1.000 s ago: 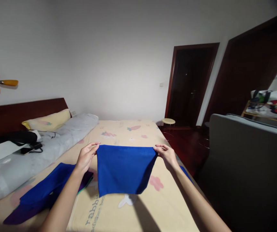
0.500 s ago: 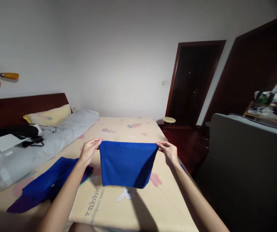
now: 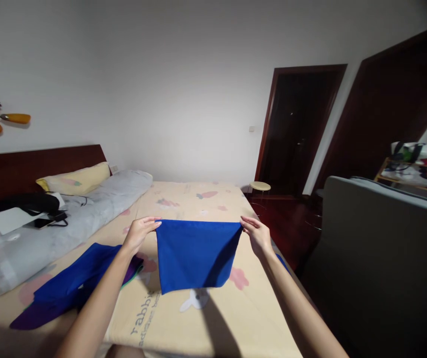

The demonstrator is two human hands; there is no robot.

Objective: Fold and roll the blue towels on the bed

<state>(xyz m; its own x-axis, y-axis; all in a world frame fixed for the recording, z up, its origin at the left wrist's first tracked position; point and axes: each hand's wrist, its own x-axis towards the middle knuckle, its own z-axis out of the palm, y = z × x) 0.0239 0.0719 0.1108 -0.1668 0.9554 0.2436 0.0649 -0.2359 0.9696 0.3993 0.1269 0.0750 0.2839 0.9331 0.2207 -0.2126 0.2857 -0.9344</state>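
A blue cloth (image 3: pixel 196 256) hangs in front of me, its top edge stretched level between my hands. My left hand (image 3: pixel 140 234) pinches the upper left corner. At the upper right corner, my right hand (image 3: pixel 257 233) is closed on the fabric. The lower part of the cloth hangs over the printed bedsheet (image 3: pixel 265 308), and a shadow falls across its right side. Left of it, partly behind my left forearm, a crumpled blue and purple fabric piece (image 3: pixel 71 278) lies on the bed.
Along the bed's left side lies a rolled grey quilt (image 3: pixel 86 219) with a white laptop (image 3: pixel 14 220) and a black bag (image 3: pixel 30 201) on it. A yellow pillow (image 3: pixel 75 179) rests by the headboard. A round stool (image 3: pixel 260 186) and grey panel (image 3: pixel 370 258) stand to the right.
My hands have drawn slightly closer together, still holding the cloth. Its lower left corner hangs a little lower, and its lower edge now slants.
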